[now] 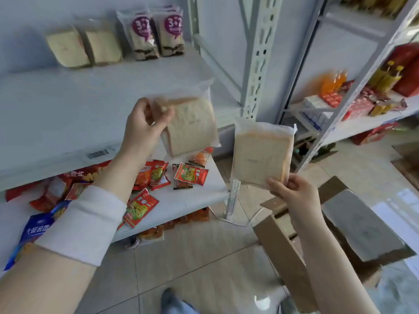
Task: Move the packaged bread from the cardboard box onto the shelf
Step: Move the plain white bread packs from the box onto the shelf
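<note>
Upper shelf [68,105]: four packs upright along far edge, two plain bread packs [68,49] left, two purple-labelled bread packs [145,38] toward far right corner. Lower shelf [199,198]: red snack sachets [191,175] scattered; blue packet [38,227] at left. Tiled floor [192,257]: cardboard box [283,257], flaps open.

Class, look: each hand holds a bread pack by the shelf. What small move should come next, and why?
Probably the left hand should set its bread pack down beside the plain packs at the back of the shelf: it is held right at the shelf's front edge, with bare board there.
</note>
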A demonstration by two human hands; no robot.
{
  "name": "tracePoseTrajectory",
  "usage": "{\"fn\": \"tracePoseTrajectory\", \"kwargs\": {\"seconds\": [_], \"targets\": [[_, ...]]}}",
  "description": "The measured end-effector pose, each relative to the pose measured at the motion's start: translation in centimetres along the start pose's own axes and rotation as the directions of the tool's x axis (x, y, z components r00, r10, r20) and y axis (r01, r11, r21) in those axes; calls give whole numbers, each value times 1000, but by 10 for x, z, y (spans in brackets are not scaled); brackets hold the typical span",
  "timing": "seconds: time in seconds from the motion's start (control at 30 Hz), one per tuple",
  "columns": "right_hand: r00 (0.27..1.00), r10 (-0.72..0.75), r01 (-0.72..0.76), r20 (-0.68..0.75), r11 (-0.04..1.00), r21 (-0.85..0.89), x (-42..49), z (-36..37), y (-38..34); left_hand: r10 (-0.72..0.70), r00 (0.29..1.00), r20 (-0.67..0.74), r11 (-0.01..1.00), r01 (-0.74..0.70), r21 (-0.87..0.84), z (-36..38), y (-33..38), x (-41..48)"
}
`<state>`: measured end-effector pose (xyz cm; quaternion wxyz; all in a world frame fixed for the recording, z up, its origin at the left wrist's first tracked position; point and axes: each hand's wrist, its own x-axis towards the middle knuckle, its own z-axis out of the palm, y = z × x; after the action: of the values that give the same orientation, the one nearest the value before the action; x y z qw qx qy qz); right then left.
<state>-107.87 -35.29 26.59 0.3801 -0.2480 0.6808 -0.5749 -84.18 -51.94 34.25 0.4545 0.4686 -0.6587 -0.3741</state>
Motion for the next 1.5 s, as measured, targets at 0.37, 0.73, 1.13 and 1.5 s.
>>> {"fn": "tracePoseTrajectory", "kwargs": {"seconds": [0.37, 0.73, 1.13, 1.5], "targets": [[962, 68, -100, 266, 989, 110, 49, 279, -63, -163, 946, -280, 985, 143, -91, -226, -101, 88], [953, -49, 14, 298, 993, 117, 212, 458, -118, -182, 932, -313, 971, 119, -209, -268, -174, 298], [913, -387, 409, 133, 870, -277, 310, 554, -116, -67, 874, -482, 997, 72, -6, -265, -234, 411], [904, -397, 410, 159, 700, -585, 285, 556, -126, 26, 811, -584, 958, 146, 246, -256, -210, 389]]}}
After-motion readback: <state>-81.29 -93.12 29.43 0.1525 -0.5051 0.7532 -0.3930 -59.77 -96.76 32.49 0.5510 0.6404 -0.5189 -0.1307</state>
